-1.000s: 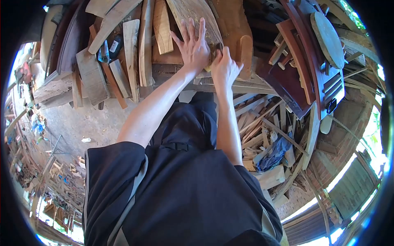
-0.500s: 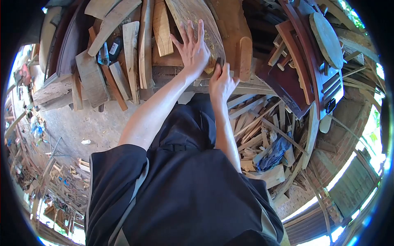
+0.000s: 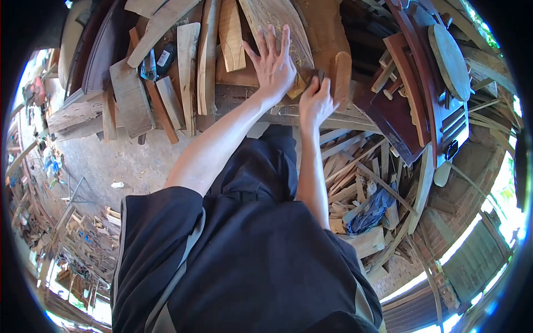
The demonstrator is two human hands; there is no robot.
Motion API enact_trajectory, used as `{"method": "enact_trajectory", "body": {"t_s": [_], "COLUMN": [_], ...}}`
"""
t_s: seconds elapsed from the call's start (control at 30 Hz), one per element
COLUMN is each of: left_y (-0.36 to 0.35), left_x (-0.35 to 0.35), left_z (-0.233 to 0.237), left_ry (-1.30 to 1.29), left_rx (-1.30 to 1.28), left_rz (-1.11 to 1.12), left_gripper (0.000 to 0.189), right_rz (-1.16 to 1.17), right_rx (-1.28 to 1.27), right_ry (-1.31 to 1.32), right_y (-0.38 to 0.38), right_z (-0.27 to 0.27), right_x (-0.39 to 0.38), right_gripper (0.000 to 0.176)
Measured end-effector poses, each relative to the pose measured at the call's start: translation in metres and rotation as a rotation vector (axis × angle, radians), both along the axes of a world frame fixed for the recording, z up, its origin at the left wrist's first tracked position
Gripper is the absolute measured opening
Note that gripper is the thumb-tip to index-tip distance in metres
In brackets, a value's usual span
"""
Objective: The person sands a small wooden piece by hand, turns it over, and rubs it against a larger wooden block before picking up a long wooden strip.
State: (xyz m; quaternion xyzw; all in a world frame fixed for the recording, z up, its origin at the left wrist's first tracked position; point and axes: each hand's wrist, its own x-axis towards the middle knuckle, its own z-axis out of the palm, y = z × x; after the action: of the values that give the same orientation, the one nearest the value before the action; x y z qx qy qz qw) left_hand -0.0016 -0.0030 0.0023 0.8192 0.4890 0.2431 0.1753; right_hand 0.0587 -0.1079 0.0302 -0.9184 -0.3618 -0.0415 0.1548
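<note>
My left hand point(image 3: 275, 69) lies palm down with its fingers spread on a broad, pale wooden board point(image 3: 286, 25) on the workbench. Close to its right, my right hand point(image 3: 316, 100) is closed round a small dark block point(image 3: 312, 75) at the near right edge of that board. What the block is made of is too small to tell. Left of my left hand rests a short light wood piece point(image 3: 231, 41) with a tapered shape. A rounded brown wooden piece point(image 3: 341, 80) sits just right of my right hand.
Several wooden pieces, a grey board point(image 3: 131, 97) and a dark bottle point(image 3: 165, 57) lie at the bench's left. Dark red furniture parts point(image 3: 408, 89) stand at the right. Below them are wood scraps with a blue plastic bag point(image 3: 373, 210).
The view has shifted, so the bench things appear slightly farther right. The dark block in my right hand has turned and shows more of itself. My left hand stays spread on the board.
</note>
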Motion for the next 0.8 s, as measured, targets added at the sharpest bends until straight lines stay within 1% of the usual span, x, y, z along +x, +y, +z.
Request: {"method": "enact_trajectory", "body": {"t_s": [0.07,0.13,0.23,0.27,0.33,0.37,0.4,0.47,0.57,0.6,0.63,0.67,0.73,0.8], "left_y": [0.001,0.001,0.000,0.000,0.001,0.002,0.001,0.002,-0.002,-0.002,-0.001,-0.001,0.000,-0.002], "left_x": [0.002,0.003,0.003,0.004,0.001,0.001,0.002,0.003,0.003,0.003,0.003,0.001,0.003,0.002], "left_z": [0.002,0.001,0.001,0.000,0.000,0.001,0.001,0.002,0.000,0.001,0.001,0.000,0.002,0.002], "left_ry": [-0.003,-0.037,-0.035,-0.027,-0.014,-0.010,-0.007,-0.025,-0.033,-0.018,-0.001,0.004,-0.009,-0.028], "left_rx": [0.008,0.026,0.010,0.015,0.018,0.008,-0.003,0.006,0.005,0.004,0.002,0.001,-0.013,0.002], "left_rz": [0.009,0.024,0.025,0.018,0.009,0.006,0.004,0.010,0.037,0.032,0.023,0.017,0.009,0.012], "left_gripper": [0.079,0.079,0.079,0.078,0.078,0.078,0.079,0.079,0.079,0.079,0.079,0.079,0.080,0.080], "right_rz": [-0.045,-0.045,0.061,0.067,0.021,-0.005,-0.008,0.038,0.107,0.144,0.101,0.096,0.134,0.135], "right_rx": [0.076,0.092,0.143,0.145,0.042,0.040,0.035,0.078,0.101,0.133,0.054,0.053,0.060,0.068], "right_ry": [-0.035,-0.037,-0.055,-0.055,0.031,0.072,0.070,-0.017,-0.029,-0.034,0.030,0.034,-0.015,-0.040], "right_y": [0.012,0.004,-0.015,-0.011,-0.001,0.008,0.005,0.005,-0.021,-0.020,-0.016,-0.010,0.008,0.002], "right_z": [-0.006,-0.003,0.007,0.008,0.007,0.006,0.004,0.000,0.006,0.010,0.013,0.014,0.009,0.006], "right_x": [0.009,0.002,-0.014,-0.011,0.000,0.007,0.008,0.007,-0.006,-0.009,-0.008,-0.004,0.013,0.009], "right_gripper": [0.021,0.021,0.020,0.020,0.019,0.021,0.021,0.018,0.019,0.020,0.021,0.021,0.019,0.019]}}
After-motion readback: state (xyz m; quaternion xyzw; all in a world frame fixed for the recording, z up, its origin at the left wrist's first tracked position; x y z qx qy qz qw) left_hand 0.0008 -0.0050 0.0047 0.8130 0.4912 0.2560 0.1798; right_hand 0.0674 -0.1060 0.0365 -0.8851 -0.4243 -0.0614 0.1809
